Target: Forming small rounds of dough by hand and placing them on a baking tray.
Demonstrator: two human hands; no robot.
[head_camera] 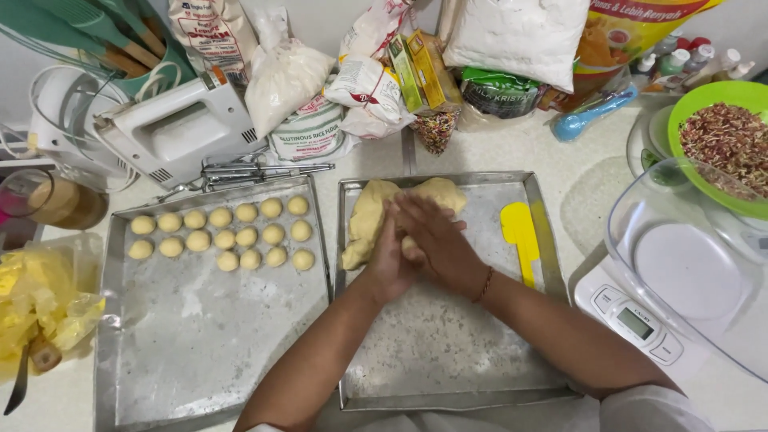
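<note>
Cluttered pale countertop (592, 188), two metal trays side by side on it. Your left hand (390, 260) and right hand (436, 240) are pressed together palm to palm over the right tray (448, 352), right on top; a small dough piece (410, 242) shows only as a sliver between the palms, so you can't tell its shape or how firmly it's clamped. Just behind your hands, the dough lump (376, 212) sits at the tray's far end, its middle hidden by your fingers. Yellow scraper (520, 236) lies flat on the same tray, right of your hands, apart from them. Left tray (208, 336) holds dough balls (224, 236) in three rows at its far end, rest floury. White hand mixer (180, 132) behind it, beaters lying beside. Flour bags (320, 88) crowd the back, tops cut off. Kitchen scale (640, 320) under a clear bowl (696, 264) at right, green bowl (724, 140) of sprinkles partly cut off. Yellow bag (40, 300) at left edge, contents unclear.
</note>
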